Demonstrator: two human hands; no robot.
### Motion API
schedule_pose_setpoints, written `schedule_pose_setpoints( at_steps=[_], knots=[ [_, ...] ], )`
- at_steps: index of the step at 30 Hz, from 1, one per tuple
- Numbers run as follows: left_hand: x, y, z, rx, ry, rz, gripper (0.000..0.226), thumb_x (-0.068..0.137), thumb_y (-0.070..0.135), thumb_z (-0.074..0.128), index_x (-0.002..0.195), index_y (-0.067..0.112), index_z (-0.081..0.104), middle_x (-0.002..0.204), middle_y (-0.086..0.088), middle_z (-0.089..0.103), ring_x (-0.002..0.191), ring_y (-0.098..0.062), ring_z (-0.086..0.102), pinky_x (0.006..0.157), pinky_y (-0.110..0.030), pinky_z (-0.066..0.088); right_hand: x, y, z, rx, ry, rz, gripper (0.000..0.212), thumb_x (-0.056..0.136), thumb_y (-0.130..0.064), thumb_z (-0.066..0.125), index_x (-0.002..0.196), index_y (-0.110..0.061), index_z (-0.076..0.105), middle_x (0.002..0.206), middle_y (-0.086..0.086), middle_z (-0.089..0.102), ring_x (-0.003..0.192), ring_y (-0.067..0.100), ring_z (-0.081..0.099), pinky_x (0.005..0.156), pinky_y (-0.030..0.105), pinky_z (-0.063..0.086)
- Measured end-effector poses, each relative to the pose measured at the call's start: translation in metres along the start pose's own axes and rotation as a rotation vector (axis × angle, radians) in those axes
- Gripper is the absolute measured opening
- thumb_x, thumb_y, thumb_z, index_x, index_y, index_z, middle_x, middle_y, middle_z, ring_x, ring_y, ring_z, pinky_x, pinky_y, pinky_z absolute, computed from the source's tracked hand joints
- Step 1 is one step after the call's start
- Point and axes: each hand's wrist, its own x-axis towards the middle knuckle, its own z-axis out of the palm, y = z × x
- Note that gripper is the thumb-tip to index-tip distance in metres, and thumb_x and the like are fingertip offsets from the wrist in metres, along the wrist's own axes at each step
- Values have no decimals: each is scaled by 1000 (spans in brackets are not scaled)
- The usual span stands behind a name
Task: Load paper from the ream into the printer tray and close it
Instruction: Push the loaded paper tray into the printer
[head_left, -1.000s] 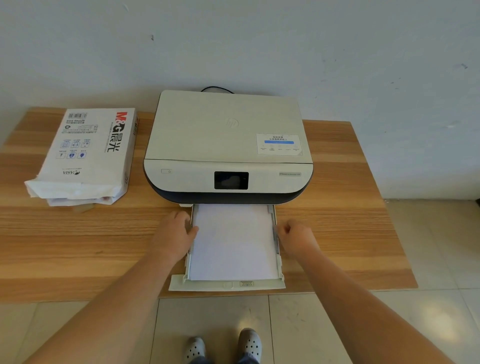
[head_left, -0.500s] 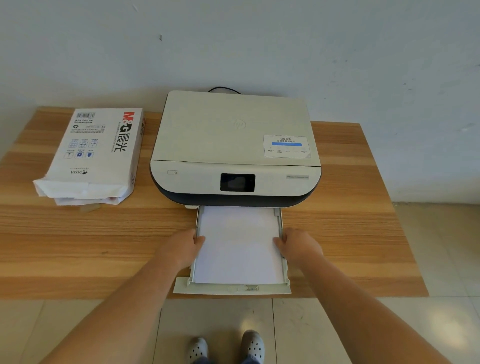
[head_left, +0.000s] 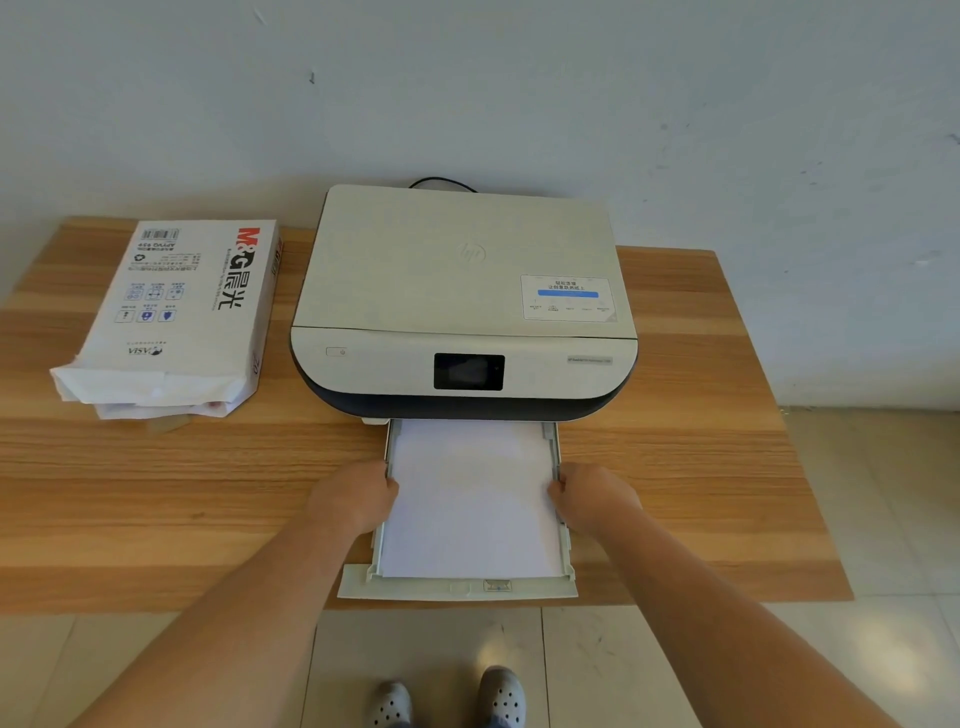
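Note:
A cream and dark printer (head_left: 462, 291) sits at the back middle of the wooden table (head_left: 156, 493). Its paper tray (head_left: 457, 590) is pulled out toward me, past the table's front edge, with a stack of white paper (head_left: 470, 499) lying flat in it. My left hand (head_left: 353, 496) grips the tray's left side rail and my right hand (head_left: 592, 493) grips the right side rail, fingers curled against the paper's edges. The opened white paper ream (head_left: 176, 317) lies at the table's left, its torn end toward me.
A black cable (head_left: 441, 183) runs from behind the printer along the pale wall. The table's front edge stands over a tiled floor, where my two shoes (head_left: 447, 699) show below the tray.
Both hands slid back along the tray's sides toward me and closed in on its rails. The view shifted slightly; the tray and paper look unmoved.

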Motion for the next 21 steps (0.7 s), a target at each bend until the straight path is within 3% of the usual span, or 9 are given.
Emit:
schedule_pose_setpoints(
  at_steps=[4, 14, 21],
  knots=[
    [4, 2, -2, 18, -27, 3, 23, 96, 30, 38, 91, 16, 55, 86, -1, 58, 79, -14, 56, 65, -27, 42, 2, -4, 0, -46, -9, 7, 29, 93, -28, 34, 103, -17, 58, 91, 2, 58, 82, 24, 59, 67, 33, 47],
    [6, 4, -2, 54, -23, 15, 20, 96, 29, 37, 88, 18, 50, 82, 2, 54, 78, -13, 53, 65, -27, 40, 6, -7, 0, -83, -28, 34, 32, 94, -26, 32, 113, -17, 57, 106, 8, 62, 83, 26, 55, 68, 34, 44],
    [5, 7, 0, 77, 21, 21, 26, 96, 30, 36, 97, 14, 57, 88, -1, 58, 79, -13, 55, 67, -26, 44, 4, -11, -1, -105, -17, 38, 33, 93, -27, 33, 112, -16, 57, 96, 5, 59, 80, 25, 56, 65, 33, 43]
  ],
)
